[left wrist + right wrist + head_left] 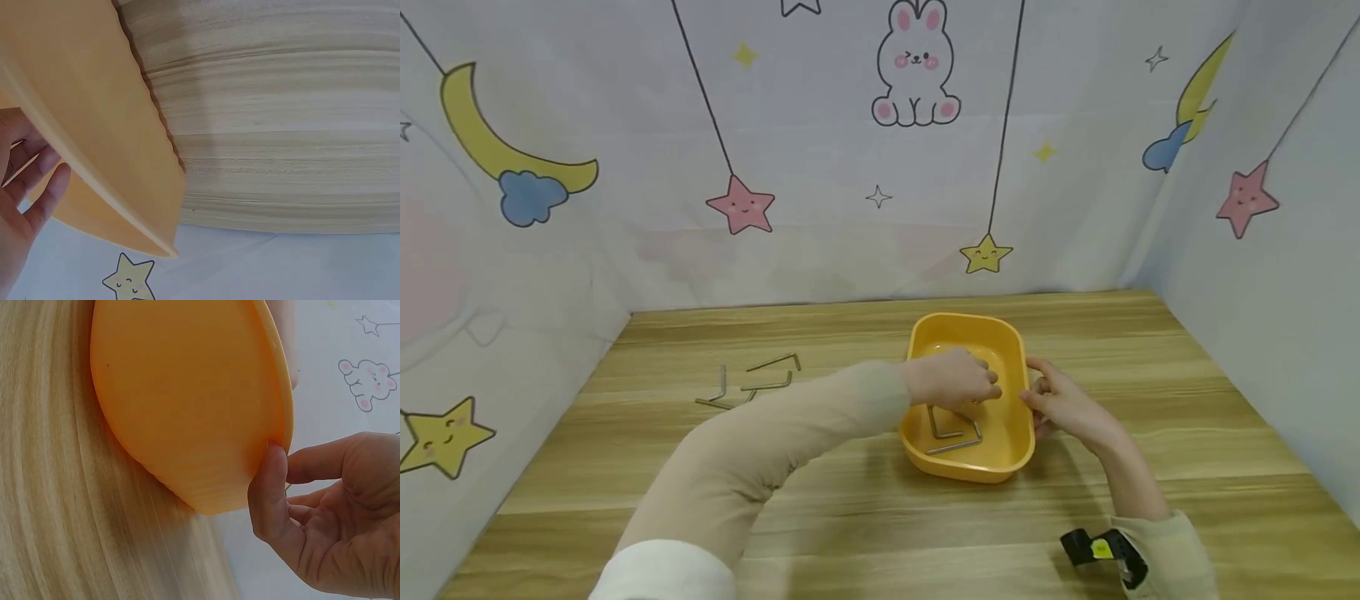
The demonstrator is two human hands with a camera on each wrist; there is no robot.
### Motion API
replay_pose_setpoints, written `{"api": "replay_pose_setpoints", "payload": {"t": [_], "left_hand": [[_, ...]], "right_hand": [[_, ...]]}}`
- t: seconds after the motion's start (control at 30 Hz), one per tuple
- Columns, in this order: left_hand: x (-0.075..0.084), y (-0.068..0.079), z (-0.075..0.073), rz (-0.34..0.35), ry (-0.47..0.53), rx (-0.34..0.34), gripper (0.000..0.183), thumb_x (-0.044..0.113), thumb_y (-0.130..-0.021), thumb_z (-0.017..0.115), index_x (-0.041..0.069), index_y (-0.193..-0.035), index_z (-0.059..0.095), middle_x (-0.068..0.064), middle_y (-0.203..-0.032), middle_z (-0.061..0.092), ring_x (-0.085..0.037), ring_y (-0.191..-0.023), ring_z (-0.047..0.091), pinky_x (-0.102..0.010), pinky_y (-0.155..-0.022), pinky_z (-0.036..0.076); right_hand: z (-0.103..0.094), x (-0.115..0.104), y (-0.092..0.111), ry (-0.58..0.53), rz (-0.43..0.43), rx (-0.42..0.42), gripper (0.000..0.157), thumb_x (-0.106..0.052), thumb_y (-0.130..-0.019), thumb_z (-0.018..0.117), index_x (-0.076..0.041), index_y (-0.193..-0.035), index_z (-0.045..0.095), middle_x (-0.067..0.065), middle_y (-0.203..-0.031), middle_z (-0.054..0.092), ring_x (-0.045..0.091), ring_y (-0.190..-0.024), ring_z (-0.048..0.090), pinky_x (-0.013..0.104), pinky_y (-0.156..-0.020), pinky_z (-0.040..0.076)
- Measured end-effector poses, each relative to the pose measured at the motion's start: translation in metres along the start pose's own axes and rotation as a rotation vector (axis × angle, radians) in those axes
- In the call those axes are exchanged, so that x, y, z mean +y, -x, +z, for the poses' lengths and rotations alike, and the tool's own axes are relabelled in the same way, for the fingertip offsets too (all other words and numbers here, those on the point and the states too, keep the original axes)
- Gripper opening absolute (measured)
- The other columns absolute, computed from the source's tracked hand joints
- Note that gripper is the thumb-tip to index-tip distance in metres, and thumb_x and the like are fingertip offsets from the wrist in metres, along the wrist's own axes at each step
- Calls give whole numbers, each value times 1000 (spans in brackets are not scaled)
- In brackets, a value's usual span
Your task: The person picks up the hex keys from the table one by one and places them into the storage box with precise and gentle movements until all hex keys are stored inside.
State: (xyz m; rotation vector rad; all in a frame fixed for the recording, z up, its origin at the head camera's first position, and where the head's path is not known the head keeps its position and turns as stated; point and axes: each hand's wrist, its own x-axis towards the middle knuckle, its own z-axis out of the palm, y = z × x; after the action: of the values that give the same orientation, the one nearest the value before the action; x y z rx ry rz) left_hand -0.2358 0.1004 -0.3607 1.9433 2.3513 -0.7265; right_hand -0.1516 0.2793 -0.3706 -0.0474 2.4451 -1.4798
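A yellow plastic tray (1007, 454) stands on the wooden table, with L-shaped hex keys (955, 447) lying in its near half. My left hand (951, 379) is inside the tray, above its floor. In the left wrist view its fingers (50, 194) are loosely bent and spread apart, with no object visible between them; the palm side is partly hidden by the tray wall (94, 112). On the tray's right side, my right hand (1060, 404) pinches the rim between thumb and fingers, seen closely at the tray edge (284, 381) in the right wrist view.
Several more hex keys (771, 363) lie loose on the table (865, 517) to the left of the tray, beyond my left forearm. A printed cloth (827, 258) closes off the back and both sides. A black band (1105, 546) sits at my right sleeve.
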Motion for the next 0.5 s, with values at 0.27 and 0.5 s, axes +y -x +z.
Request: {"api": "replay_pose_setpoints", "payload": {"t": [0.27,0.5], "left_hand": [[5,-7,11,15,-44,-36,27,28,-96,56,27,-123,59,8,-119,63,-10,-105,59,-25,-80,53],[10,-6,9,38,-54,-44,29,20,-94,59,26,-122,59,8,-119,62,-11,-105,59,-26,-82,52]], "right_hand": [[0,-1,-1,13,11,4,62,-5,-98,42,5,-150,8,10,-86,49,16,-64,54,33,-58,56],[1,-2,-1,15,11,3,63,-6,-99,42,4,-151,8,12,-87,50,16,-64,56,31,-57,56]]}}
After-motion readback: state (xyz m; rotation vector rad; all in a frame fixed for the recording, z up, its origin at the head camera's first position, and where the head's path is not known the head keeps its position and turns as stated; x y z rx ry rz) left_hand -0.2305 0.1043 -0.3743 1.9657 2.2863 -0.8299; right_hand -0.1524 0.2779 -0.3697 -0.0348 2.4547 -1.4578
